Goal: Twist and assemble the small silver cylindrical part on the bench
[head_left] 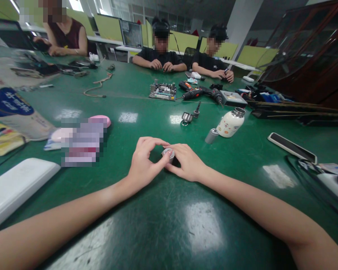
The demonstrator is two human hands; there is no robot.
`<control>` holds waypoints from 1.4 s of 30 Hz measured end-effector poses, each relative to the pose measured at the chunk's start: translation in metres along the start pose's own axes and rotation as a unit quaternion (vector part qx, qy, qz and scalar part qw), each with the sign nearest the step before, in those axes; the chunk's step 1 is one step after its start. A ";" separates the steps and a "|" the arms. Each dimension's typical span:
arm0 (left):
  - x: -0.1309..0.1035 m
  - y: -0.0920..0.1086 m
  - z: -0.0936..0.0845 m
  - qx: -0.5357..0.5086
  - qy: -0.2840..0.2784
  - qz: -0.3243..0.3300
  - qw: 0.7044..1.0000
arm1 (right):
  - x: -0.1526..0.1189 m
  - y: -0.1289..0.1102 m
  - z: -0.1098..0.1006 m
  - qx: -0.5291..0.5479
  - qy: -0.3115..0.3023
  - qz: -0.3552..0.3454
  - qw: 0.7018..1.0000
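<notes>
Both hands meet around a small grey cylinder point(169, 153) with a round, silvery top, upright on the green table. Thumb and fingers of my left hand point(146, 159) curl around it, with the thumb pressed at its top edge. My right hand point(187, 161) closes on it from the other side, and its fingers hide much of the cylinder's wall. A similar grey cylinder point(212, 136) stands to the right, beside a tilted cream bottle point(231, 123) with small printed pictures and an open metal neck. Beyond them lie a steel cup-shaped part point(187, 117) and a dark stemmed part point(196, 110).
Further back are a circuit board point(163, 91), power drills point(194, 93) and a grey box point(233, 98). A white case point(19, 183) and a large printed tub point(19, 108) flank the left. A phone-like slab point(293, 147) and cables lie right. Several people sit across the green table point(124, 232).
</notes>
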State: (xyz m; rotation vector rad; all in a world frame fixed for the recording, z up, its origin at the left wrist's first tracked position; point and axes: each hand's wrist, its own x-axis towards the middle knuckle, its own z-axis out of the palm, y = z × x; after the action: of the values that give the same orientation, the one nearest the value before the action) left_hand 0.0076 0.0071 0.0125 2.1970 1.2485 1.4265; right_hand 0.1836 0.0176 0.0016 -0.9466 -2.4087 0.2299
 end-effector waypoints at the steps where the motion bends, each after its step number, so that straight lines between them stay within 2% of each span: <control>1: 0.000 0.000 0.000 -0.007 0.002 -0.005 1.000 | 0.000 0.000 0.000 -0.002 0.001 -0.001 1.000; 9: 0.003 -0.002 -0.002 -0.050 -0.049 -0.008 0.998 | 0.000 0.001 0.001 0.012 -0.004 0.002 1.000; 11: 0.003 -0.003 -0.002 -0.060 -0.047 -0.011 0.997 | 0.000 0.000 0.001 0.014 -0.006 0.002 1.000; 16: 0.003 -0.003 0.001 -0.067 -0.008 -0.010 0.998 | 0.001 -0.001 -0.001 0.010 -0.005 0.005 1.000; 19: 0.007 -0.006 -0.003 -0.023 0.055 0.001 0.998 | 0.001 -0.001 0.000 0.003 -0.011 0.013 1.000; 21: 0.010 -0.014 -0.006 0.030 0.069 -0.007 0.997 | 0.001 0.000 0.000 -0.001 -0.009 0.013 1.000; 26: 0.013 -0.045 -0.005 0.152 -0.051 -0.085 0.983 | 0.000 0.000 0.001 -0.004 -0.012 0.016 1.000; 29: 0.012 -0.053 -0.002 0.172 -0.063 -0.106 0.977 | 0.000 0.000 0.000 0.001 -0.012 0.016 1.000; 32: 0.012 -0.046 -0.003 0.140 -0.035 -0.091 0.985 | 0.000 0.000 0.001 -0.005 -0.008 0.016 1.000; 36: 0.010 -0.026 -0.006 0.043 0.033 -0.026 0.998 | 0.000 -0.001 0.001 -0.008 -0.004 0.017 1.000; 39: 0.005 -0.013 -0.005 -0.005 0.005 0.010 1.000 | 0.000 -0.001 0.000 -0.002 -0.005 0.014 1.000; 42: 0.001 -0.007 -0.002 -0.015 -0.015 0.014 1.000 | 0.001 -0.002 0.000 0.001 -0.006 0.013 1.000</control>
State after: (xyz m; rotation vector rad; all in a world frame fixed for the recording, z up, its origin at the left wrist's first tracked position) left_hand 0.0024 0.0115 0.0098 2.2168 1.1829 1.4074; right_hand 0.1825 0.0168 0.0025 -0.9779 -2.4075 0.2483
